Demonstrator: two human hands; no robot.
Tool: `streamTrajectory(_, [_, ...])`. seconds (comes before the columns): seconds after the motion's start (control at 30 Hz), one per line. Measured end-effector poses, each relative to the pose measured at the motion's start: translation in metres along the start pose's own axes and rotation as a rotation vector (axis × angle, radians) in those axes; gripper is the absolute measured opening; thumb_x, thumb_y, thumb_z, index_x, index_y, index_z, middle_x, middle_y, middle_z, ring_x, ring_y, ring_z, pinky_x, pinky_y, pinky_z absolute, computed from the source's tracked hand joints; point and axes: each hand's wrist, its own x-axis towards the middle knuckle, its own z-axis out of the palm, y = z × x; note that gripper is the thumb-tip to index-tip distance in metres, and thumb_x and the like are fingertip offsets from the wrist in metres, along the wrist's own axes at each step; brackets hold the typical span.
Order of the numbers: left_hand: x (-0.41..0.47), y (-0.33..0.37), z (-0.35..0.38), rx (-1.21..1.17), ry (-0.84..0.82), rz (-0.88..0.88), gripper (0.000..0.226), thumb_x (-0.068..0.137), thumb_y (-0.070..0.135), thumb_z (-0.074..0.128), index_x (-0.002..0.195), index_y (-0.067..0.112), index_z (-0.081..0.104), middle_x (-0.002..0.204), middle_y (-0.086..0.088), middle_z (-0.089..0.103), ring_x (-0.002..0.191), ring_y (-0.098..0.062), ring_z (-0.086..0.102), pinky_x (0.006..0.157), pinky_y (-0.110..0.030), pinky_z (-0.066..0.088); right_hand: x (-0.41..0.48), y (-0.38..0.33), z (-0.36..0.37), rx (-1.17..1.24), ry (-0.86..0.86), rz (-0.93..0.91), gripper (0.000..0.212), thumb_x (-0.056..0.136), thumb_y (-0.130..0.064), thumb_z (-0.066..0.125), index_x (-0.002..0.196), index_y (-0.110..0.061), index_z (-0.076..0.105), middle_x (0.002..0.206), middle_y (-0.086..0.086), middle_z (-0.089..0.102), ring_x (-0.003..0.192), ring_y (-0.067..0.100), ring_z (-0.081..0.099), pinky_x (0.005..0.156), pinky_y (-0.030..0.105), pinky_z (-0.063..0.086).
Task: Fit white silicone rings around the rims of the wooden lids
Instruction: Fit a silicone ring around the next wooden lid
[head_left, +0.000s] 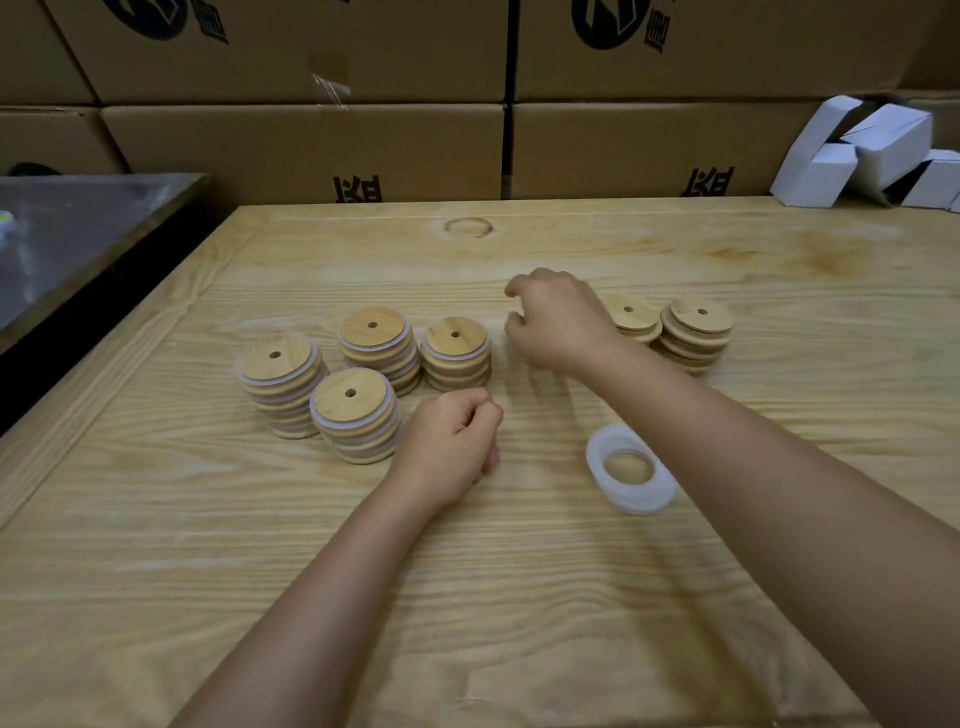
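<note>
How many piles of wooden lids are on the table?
6. Left group: far-left pile, back pile, middle pile, front pile. Right: half-hidden pile behind the right hand, far-right pile. More may hide.

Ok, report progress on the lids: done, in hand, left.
Done: four ringed stacks on the left. In hand: nothing visible; left hand is fisted, right hand curled, palm hidden. Left: two bare stacks on the right, with loose silicone rings waiting on the table.
</note>
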Motion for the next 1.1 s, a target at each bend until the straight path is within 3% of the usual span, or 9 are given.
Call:
streamTrajectory(0.17, [-0.001,0.001,-0.001,0.007,-0.008,-0.014,0.026,0.068,0.029,0.037,0.053,0.010,0.047,0.048,-0.002,0.060,0.040,-0.014,0.050,0.051,-0.029,0.042,-0.007,0.017,-0.006,-0.229,-0.240,-0.049,0.042,0.090,-0.042,0.047,0.122,-0.015,0.050,0.119,0.009,0.054,0.109,0.030,0.052,0.088,0.036,0.035])
streamTrajectory(0.3, [0.000,0.001,-0.002,0.015,-0.011,-0.018,0.026,0.069,0.030,0.037,0.054,0.011,0.047,0.049,-0.001,0.061,0.040,-0.014,0.050,0.052,-0.028,0.042,-0.002,0.016,-0.007,-0.266,-0.234,-0.047,0.044,0.091,-0.045,0.048,0.121,-0.014,0.049,0.116,0.009,0.058,0.109,0.029,0.052,0.099,0.039,0.032])
streamTrajectory(0.4, [0.000,0.000,-0.002,0.009,-0.012,-0.024,0.024,0.070,0.030,0.037,0.055,0.015,0.050,0.050,0.000,0.061,0.040,-0.013,0.050,0.052,-0.028,0.041,0.001,0.015,-0.006,-0.249,-0.232,-0.031,0.045,0.089,-0.043,0.051,0.122,-0.013,0.047,0.115,0.010,0.059,0.107,0.030,0.053,0.090,0.037,0.035])
streamTrajectory(0.53, [0.001,-0.001,-0.001,0.009,-0.016,-0.021,0.021,0.070,0.030,0.038,0.058,0.023,0.054,0.052,0.001,0.062,0.040,-0.014,0.051,0.052,-0.028,0.042,-0.001,0.013,-0.004,-0.185,-0.168,-0.036,0.055,0.082,-0.039,0.062,0.127,-0.011,0.045,0.114,0.010,0.057,0.105,0.030,0.053,0.080,0.034,0.038])
streamTrajectory(0.63, [0.002,-0.001,-0.001,-0.032,-0.022,-0.030,0.022,0.075,0.027,0.040,0.060,0.023,0.055,0.052,0.002,0.062,0.040,-0.016,0.050,0.047,-0.026,0.041,-0.007,0.011,-0.006,-0.073,-0.054,-0.017,0.060,0.078,-0.035,0.065,0.129,-0.011,0.045,0.118,0.009,0.054,0.109,0.029,0.049,0.085,0.036,0.041])
streamTrajectory(0.73, [0.002,0.000,0.001,-0.186,0.016,-0.048,0.030,0.094,0.017,0.038,0.070,0.019,0.056,0.051,0.000,0.061,0.038,-0.016,0.048,0.044,-0.022,0.038,-0.015,0.007,-0.011,0.054,0.032,-0.011,0.061,0.078,-0.031,0.065,0.132,-0.011,0.045,0.122,0.009,0.053,0.113,0.028,0.046,0.089,0.035,0.041])
streamTrajectory(0.9, [0.003,0.009,-0.002,-0.464,0.059,-0.089,0.035,0.101,0.035,0.027,0.096,0.016,0.056,0.061,-0.006,0.065,0.037,-0.014,0.053,0.032,-0.015,0.029,-0.044,-0.004,-0.017,0.192,0.077,-0.045,0.064,0.077,-0.031,0.066,0.135,-0.013,0.044,0.130,0.005,0.050,0.119,0.025,0.042,0.098,0.032,0.036])
streamTrajectory(1.0, [0.004,0.012,-0.005,-0.602,0.024,-0.117,0.031,0.099,0.033,0.034,0.109,0.012,0.054,0.072,-0.007,0.065,0.044,-0.014,0.059,0.033,-0.019,0.038,-0.068,-0.012,-0.015,0.218,0.059,-0.092,0.065,0.075,-0.031,0.067,0.134,-0.014,0.047,0.129,0.003,0.051,0.117,0.023,0.044,0.097,0.028,0.032])
streamTrajectory(1.1, [0.005,0.012,-0.010,-0.659,-0.032,-0.150,0.027,0.095,0.021,0.049,0.114,0.005,0.056,0.077,-0.011,0.064,0.052,-0.014,0.061,0.043,-0.024,0.051,-0.087,-0.019,-0.007,0.235,0.081,-0.105,0.060,0.076,-0.030,0.068,0.131,-0.012,0.051,0.126,0.005,0.052,0.113,0.024,0.046,0.097,0.027,0.033])
